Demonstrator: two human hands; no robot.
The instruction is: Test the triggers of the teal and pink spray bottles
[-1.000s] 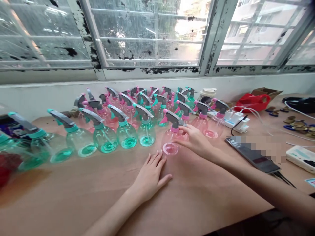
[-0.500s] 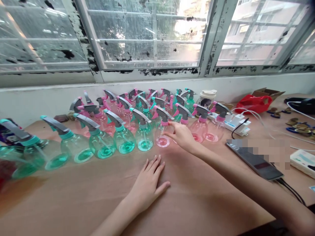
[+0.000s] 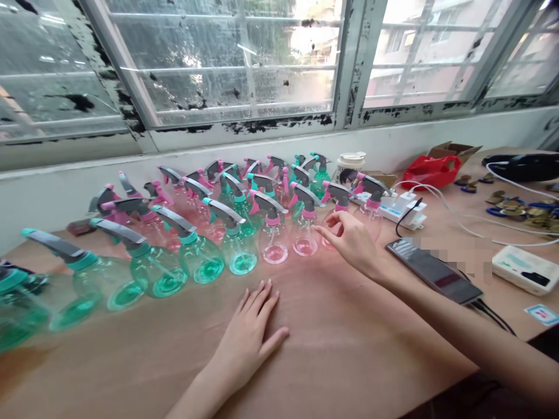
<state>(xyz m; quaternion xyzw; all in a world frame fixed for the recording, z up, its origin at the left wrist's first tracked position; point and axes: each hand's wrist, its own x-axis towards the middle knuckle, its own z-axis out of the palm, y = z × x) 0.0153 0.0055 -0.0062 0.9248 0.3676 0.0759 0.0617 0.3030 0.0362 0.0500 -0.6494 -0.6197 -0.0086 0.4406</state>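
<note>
My left hand [image 3: 247, 331] lies flat on the brown tabletop [image 3: 332, 349], fingers spread, in front of the bottle row. My right hand [image 3: 353, 241] is at the right part of that row, thumb and forefinger apart and curved. It partly covers a clear pink spray bottle [image 3: 342, 205] with a grey trigger head; whether it touches that bottle I cannot tell. Just left of it stand another pink spray bottle [image 3: 305, 233] and a pink spray bottle [image 3: 274, 240], side by side. The row carries on leftward with several green spray bottles [image 3: 201, 259], all upright.
More pink and green bottles crowd behind, by the window wall. A lidded cup [image 3: 349, 166], a white power strip [image 3: 404, 212] with cables, a red plastic bag [image 3: 430, 171] and a phone [image 3: 430, 270] lie to the right. Farther right is a white box [image 3: 524, 269].
My right hand set a pink spray bottle beside the green ones, let go and moved right. My left hand stayed flat on the table. The view turned slightly right.
</note>
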